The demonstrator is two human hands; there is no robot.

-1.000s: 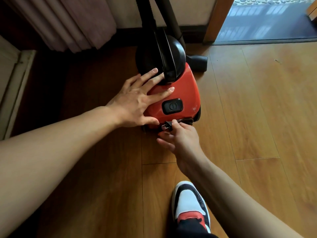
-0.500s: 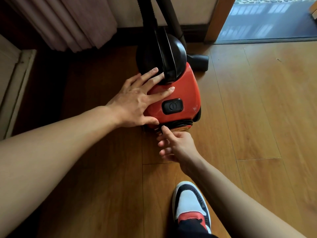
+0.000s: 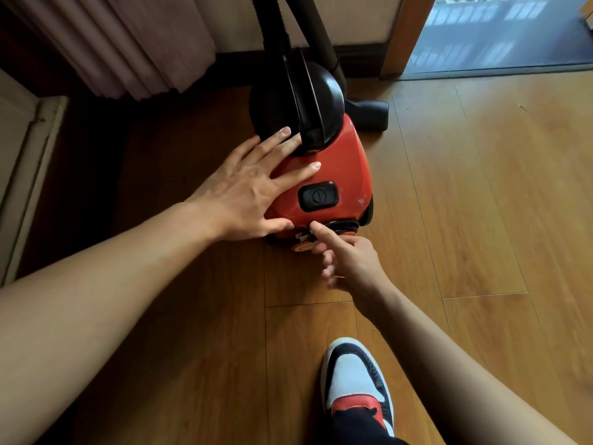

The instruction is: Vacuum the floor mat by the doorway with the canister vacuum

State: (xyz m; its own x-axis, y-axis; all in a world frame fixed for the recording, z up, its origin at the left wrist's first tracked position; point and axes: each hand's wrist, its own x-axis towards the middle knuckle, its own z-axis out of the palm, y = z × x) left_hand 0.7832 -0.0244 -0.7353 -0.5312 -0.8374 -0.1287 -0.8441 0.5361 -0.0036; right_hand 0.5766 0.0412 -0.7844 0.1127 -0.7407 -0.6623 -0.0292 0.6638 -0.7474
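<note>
The right hand (image 3: 349,261) curls its fingers (image 3: 327,239) at the plug (image 3: 302,235) on the canister vacuum's (image 3: 337,168) rear, whether pinching cannot be told, while beyond, the left hand's (image 3: 247,194) fingers (image 3: 295,173) spread flat on its body, which sits on the floor (image 3: 481,220) lengthwise away from them, hose (image 3: 272,27) cut off above.

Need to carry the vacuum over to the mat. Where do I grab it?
Likely the black handle on top of the vacuum, taken from above. It arches lengthwise over the dome, so fingers should hook under it. The left hand lies flat beside it.
</note>
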